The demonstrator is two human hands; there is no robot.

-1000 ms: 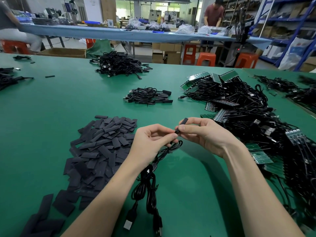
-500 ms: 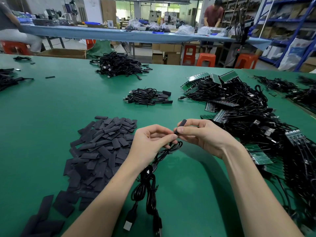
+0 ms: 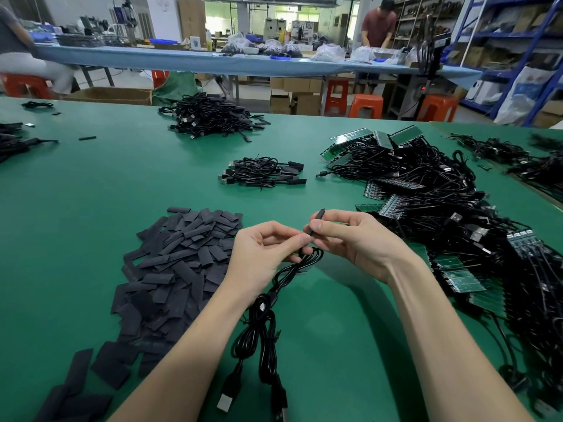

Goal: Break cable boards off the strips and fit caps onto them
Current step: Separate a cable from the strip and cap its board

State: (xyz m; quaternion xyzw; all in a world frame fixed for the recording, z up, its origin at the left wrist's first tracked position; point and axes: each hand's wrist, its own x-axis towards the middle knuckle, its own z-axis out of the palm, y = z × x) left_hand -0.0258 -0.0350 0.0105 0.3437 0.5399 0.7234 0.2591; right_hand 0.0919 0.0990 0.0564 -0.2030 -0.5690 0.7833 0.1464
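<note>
Cap (image 3: 316,222) pinched in right hand (image 3: 353,242) grip as before, left hand (image 3: 265,254) grip still pinching cable (image 3: 268,303), nothing shifted.

Even, bright overhead workshop light falls on the green table (image 3: 91,184), with no strong glare. Soft shadows lie under the forearms, darkest right of the left arm. A bright doorway (image 3: 243,13) at the far wall is slightly overexposed. The wide-angle lens bends the blue shelves (image 3: 518,41) and the table's edge near the frame borders. The cable heap (image 3: 533,300) at lower right is smeared; the centre is sharp.
</note>
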